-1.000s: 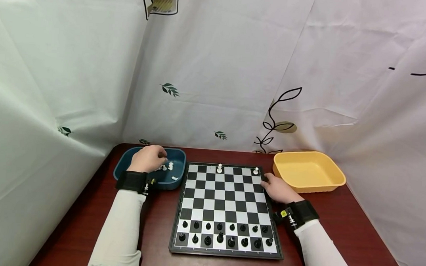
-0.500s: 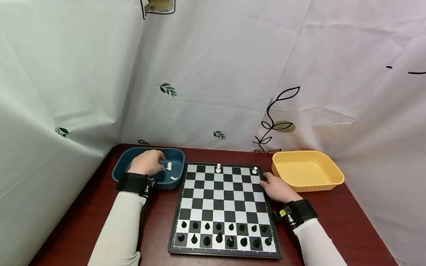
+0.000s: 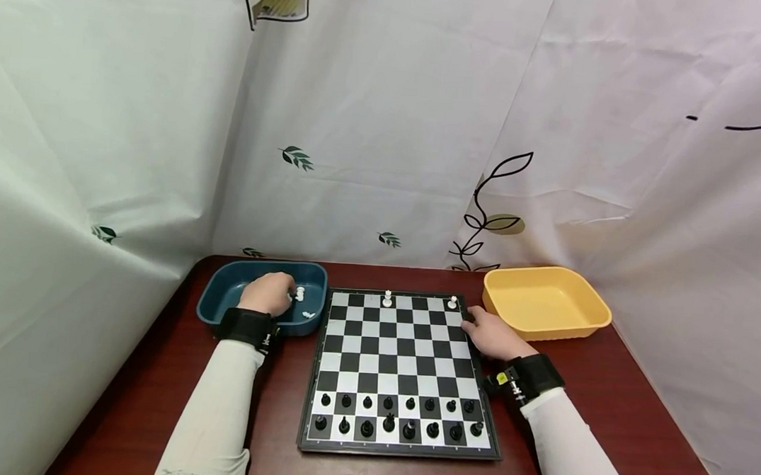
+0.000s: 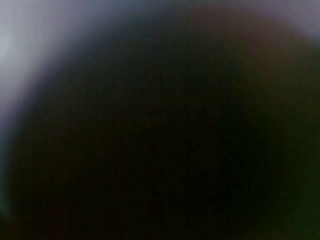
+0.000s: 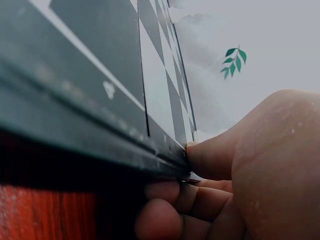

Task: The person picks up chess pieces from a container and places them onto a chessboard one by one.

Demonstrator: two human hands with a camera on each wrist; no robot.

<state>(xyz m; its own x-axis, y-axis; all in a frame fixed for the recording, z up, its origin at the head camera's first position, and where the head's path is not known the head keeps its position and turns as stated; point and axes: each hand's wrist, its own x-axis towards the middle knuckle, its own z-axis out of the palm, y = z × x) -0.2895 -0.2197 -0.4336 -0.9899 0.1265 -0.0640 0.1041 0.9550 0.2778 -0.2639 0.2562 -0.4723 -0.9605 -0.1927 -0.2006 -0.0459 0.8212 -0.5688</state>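
My left hand (image 3: 267,294) reaches down into the blue tray (image 3: 303,327) at the back left, where white chess pieces (image 3: 299,293) lie. Its fingertips are hidden, so whether they pinch a piece does not show; the left wrist view is dark and blurred. My right hand (image 3: 496,336) grips the right edge of the chessboard (image 3: 390,345). In the right wrist view the thumb of that hand (image 5: 270,170) presses the board's edge from above, its fingers curled beneath. A tall white chess piece (image 3: 387,299) and a shorter white piece (image 3: 453,302) stand on the far row.
Black chess pieces (image 3: 389,423) stand in two rows on the board's near side. A yellow tray (image 3: 545,333) sits at the back right, beyond the right hand. White patterned cloth (image 3: 360,123) hangs behind and beside the dark red table (image 3: 609,410).
My left hand has lowered deeper into the blue tray and its fingers have turned downward. The right hand keeps its grip on the board's edge. The whole view has shifted slightly.
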